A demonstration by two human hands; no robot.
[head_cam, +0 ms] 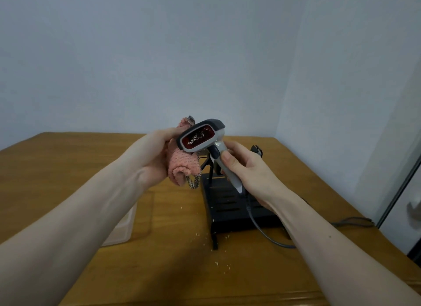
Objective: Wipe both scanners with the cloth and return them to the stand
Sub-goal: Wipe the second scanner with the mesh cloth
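Wiping stage: the right hand (249,171) closes its grip round a scanner (205,140) handle above the stand (232,205) on the bench (68,169); the left hand (150,155) grips the pink cloth (182,166) beside its head. White specks on the red window likely call for a cloth pass next.

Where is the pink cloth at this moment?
In the head view the pink cloth is bunched in the left hand, held above the wooden table, just left of the scanner that the right hand grips.
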